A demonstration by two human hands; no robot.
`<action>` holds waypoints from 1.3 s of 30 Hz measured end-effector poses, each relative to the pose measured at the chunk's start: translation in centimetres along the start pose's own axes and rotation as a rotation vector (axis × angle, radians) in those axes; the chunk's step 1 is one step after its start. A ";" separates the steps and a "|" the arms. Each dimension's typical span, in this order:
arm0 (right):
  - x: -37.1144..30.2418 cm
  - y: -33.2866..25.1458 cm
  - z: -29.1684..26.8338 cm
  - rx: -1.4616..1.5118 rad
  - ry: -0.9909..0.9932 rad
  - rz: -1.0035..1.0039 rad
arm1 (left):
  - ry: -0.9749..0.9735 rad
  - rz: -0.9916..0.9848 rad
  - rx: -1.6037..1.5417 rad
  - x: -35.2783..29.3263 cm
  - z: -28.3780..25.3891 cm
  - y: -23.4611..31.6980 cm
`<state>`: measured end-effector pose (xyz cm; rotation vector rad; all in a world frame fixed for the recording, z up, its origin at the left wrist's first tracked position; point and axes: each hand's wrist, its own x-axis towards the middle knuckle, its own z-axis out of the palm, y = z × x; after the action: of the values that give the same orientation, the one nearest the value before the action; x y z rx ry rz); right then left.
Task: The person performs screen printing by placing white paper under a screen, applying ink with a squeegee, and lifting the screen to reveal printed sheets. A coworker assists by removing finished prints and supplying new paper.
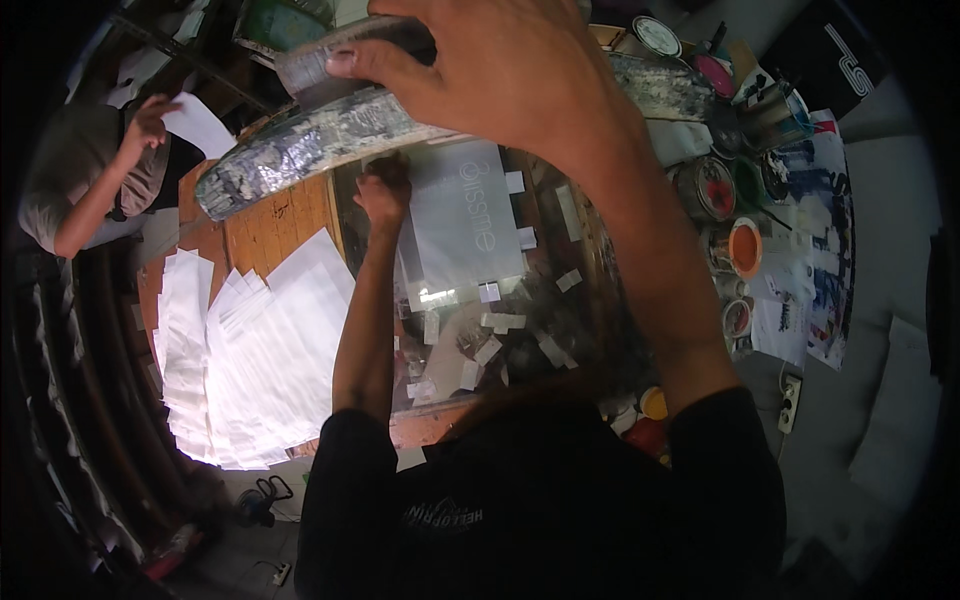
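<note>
My right hand [500, 80] is raised close to the camera, closed around a grey, broad-edged squeegee [345, 62] with the thumb laid along it. Directly under that hand runs the ink-crusted, tape-wrapped bar of a screen frame [310, 155], tilted up above the table. Below it, my left hand [385, 190] has its fingers curled at the upper left edge of a pale sheet [455, 225] with light lettering. The sheet lies on a glassy, stained work surface [440, 355], its top edge hidden behind the frame. Small white tape tabs [515, 182] stand along its right side.
Fanned stacks of white paper [270, 340] cover the table's left part. Several ink tubs, one with orange ink [744, 247], stand at the right. A person [85, 175] at the far left holds a white sheet [198, 122]. A power strip [790, 403] lies at the lower right.
</note>
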<state>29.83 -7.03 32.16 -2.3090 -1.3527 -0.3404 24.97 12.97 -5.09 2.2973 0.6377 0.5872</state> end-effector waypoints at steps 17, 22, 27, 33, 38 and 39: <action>5.5 3.9 -0.3 -0.081 0.111 0.054 | -0.824 0.090 -0.805 -3.6 -32.2 18.5; 6.8 5.0 1.9 -0.040 0.089 0.061 | -0.901 0.250 -0.648 -5.8 -39.4 21.5; 5.8 3.7 1.9 -0.106 0.059 0.138 | -0.931 0.326 -0.533 -8.6 -43.1 23.5; 4.6 2.8 1.9 -0.138 0.051 0.144 | -0.964 0.265 -0.567 -10.9 -44.7 24.8; 4.2 2.5 2.2 -0.126 0.032 0.161 | -0.964 0.254 -0.541 -11.5 -45.2 24.8; 4.1 2.7 2.2 -0.124 0.030 0.168 | -0.952 0.271 -0.523 -11.3 -45.0 24.5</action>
<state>34.17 -3.93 31.31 -2.4894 -1.1424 -0.4132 -2.29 12.06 39.77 1.8572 -0.2654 -0.2405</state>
